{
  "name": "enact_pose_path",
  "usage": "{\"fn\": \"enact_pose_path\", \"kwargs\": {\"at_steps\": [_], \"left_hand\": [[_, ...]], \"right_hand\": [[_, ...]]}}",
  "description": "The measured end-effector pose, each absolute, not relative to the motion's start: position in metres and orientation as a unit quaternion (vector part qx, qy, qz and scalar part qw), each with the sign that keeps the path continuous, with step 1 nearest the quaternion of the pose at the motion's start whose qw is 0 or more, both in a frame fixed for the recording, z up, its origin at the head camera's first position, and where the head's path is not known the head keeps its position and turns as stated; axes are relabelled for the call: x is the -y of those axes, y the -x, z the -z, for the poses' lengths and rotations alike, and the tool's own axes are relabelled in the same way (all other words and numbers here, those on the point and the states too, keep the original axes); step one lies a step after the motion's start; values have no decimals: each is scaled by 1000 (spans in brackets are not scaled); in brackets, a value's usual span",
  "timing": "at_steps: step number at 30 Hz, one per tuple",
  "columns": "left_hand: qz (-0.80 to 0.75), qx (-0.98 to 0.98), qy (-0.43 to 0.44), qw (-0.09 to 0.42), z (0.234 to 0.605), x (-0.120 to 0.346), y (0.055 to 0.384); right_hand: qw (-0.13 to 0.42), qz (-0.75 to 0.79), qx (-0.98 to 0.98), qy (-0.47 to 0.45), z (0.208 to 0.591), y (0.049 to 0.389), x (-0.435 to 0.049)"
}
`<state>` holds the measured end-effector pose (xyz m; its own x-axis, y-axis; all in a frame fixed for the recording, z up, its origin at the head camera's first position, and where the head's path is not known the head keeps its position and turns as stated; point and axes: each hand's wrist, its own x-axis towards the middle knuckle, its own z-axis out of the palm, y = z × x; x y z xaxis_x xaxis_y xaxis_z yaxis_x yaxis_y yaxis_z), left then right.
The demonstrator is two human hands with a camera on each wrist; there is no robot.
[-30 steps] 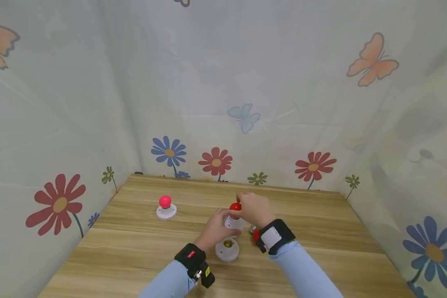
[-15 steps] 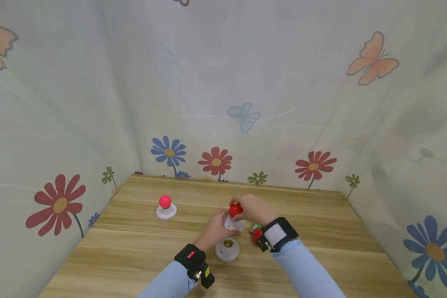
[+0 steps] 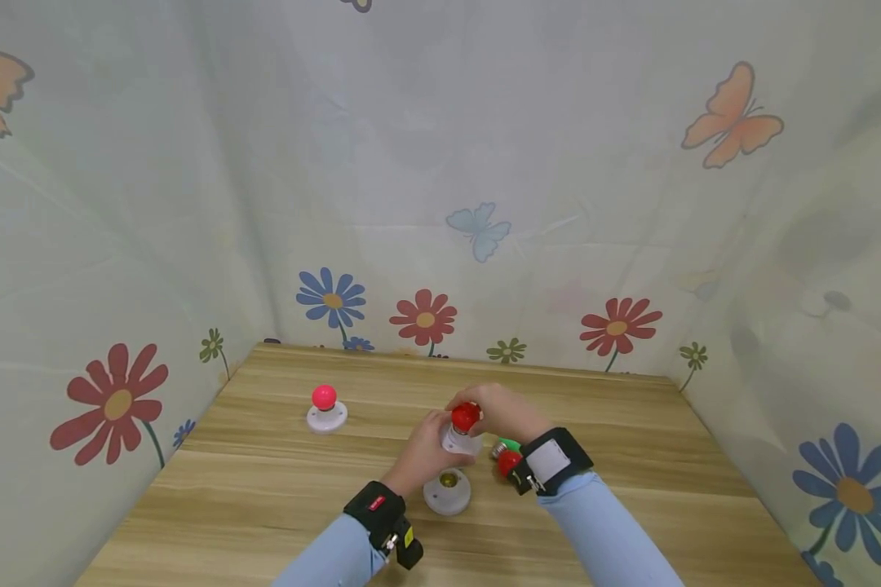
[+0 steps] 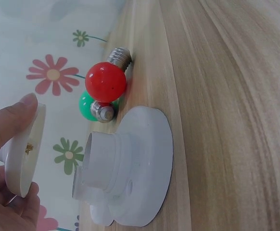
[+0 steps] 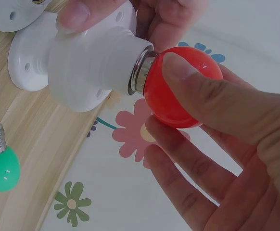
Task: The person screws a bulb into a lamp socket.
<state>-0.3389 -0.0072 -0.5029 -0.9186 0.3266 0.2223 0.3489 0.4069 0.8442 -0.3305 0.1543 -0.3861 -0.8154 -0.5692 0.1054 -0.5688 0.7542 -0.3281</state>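
Note:
My left hand (image 3: 420,458) grips a white lamp holder (image 5: 94,62) by its round base, raised off the table, with its hollow underside showing in the left wrist view. With thumb and fingers, my right hand (image 3: 512,414) pinches the red bulb (image 5: 161,98). The bulb's metal cap sits partly inside the holder's mouth, a short band of it still visible. Below the hands, a second lamp holder (image 3: 447,492) stands on the table, its brass-coloured inside uncovered. Another white holder (image 5: 27,62) appears behind the held one in the right wrist view; the hands hide it in the head view.
A loose red bulb (image 4: 105,82) and a green bulb (image 5: 4,168) lie together by the right wrist. Farther left stands a holder (image 3: 327,419) with a pink-red bulb (image 3: 324,397) in it. A flowered curtain (image 3: 558,163) surrounds the wooden table (image 3: 264,489).
My right hand has shifted its fingers round the red bulb, and its wrist has swung slightly right, showing more of the green bulb. The left hand holds the lamp holder in nearly the same place.

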Motion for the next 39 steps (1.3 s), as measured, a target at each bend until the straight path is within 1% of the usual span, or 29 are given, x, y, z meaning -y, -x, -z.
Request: {"fn": "enact_pose_path", "kwargs": {"at_steps": [5, 12, 19, 21, 23, 26, 28, 30, 32, 39], "left_hand": [[504, 838, 207, 15, 502, 8, 338], [501, 841, 203, 11, 504, 6, 339], [498, 844, 196, 13, 505, 4, 339], [502, 842, 198, 13, 505, 4, 338], [503, 841, 201, 15, 504, 5, 338], [504, 839, 205, 16, 503, 7, 339], [502, 840, 207, 19, 502, 8, 340], [502, 839, 206, 17, 502, 9, 340], [502, 840, 205, 17, 502, 9, 340], [487, 849, 205, 21, 503, 8, 342]], "right_hand": [[-4, 178, -942, 285, 387, 330, -152], [-35, 136, -961, 238, 392, 334, -147], [-57, 116, -965, 227, 396, 334, -147], [-46, 126, -964, 231, 395, 333, -148], [-17, 156, -956, 246, 394, 333, -151], [28, 202, -934, 293, 391, 336, -156], [48, 226, -916, 328, 389, 338, -159], [51, 230, -906, 352, 387, 339, -160], [50, 231, -904, 357, 385, 339, -160], [34, 222, -920, 321, 384, 337, -156]]}}
